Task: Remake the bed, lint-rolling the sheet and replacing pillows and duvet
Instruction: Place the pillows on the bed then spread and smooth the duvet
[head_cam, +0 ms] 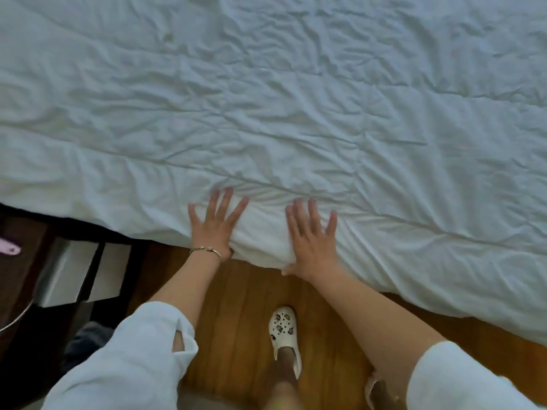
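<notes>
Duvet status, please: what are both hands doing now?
Left hand and right hand open, flat on duvet edge. Duvet spread, wrinkled. Nothing in the way.

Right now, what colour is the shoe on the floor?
White, with small dark charms on top; the shoe shows best in the head view, on the wooden floor.

Head view, steep downward, close over bed edge [266, 261].
</notes>
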Demonstrator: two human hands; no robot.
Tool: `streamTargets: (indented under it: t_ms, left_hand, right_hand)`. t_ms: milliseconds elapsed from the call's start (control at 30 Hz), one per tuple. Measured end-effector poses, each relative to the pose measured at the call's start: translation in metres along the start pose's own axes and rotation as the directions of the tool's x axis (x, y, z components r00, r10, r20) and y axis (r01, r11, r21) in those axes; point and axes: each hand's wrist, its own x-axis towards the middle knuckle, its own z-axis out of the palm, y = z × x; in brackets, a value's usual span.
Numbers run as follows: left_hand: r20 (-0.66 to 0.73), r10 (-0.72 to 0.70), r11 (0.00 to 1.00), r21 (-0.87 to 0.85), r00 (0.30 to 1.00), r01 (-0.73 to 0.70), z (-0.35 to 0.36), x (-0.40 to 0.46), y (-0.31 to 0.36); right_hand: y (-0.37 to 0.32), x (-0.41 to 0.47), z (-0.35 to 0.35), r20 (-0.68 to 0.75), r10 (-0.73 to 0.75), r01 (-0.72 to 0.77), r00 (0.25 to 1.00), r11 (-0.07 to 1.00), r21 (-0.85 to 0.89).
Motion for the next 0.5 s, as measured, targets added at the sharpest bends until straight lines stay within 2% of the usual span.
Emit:
streamTargets:
  t_ms: [100, 233, 300, 367, 433, 500]
  left_hand:
    - [-0.019, -0.020, 0.997, -0.078, 1.000, 0.018, 0.011, 0.006, -0.016]
    - [-0.043, 0.085, 0.991, -0.096, 0.995, -0.089, 0.016, 0.004, -0.026]
    - [-0.036, 0.157, 0.986, -0.056, 0.987, -0.159, 0.017, 0.001, -0.039]
    - [-0.039, 0.152, 0.988, 0.009, 0.988, -0.152, 0.020, -0.006, -0.054]
    - [-0.035, 0.041, 0.998, 0.055, 0.999, -0.039, 0.018, -0.012, -0.072]
    - [-0.035, -0.063, 0.997, 0.051, 0.997, 0.065, 0.013, -0.017, -0.093]
  right_hand:
    - [-0.033, 0.020, -0.009, -0.001, -0.090, 0.089, 0.996, 0.992, -0.094]
    - [-0.052, 0.031, -0.017, 0.072, -0.118, 0.128, 0.990, 0.981, -0.148]
    - [-0.049, 0.032, -0.026, 0.093, -0.160, 0.164, 0.983, 0.986, -0.033]
    - [-0.041, 0.031, -0.044, 0.179, -0.191, 0.163, 0.965, 0.973, 0.163]
    - [-0.029, 0.029, -0.061, 0.251, -0.168, 0.084, 0.953, 0.945, 0.316]
    - [-0.021, 0.025, -0.067, 0.280, -0.154, 0.031, 0.948, 0.916, 0.399]
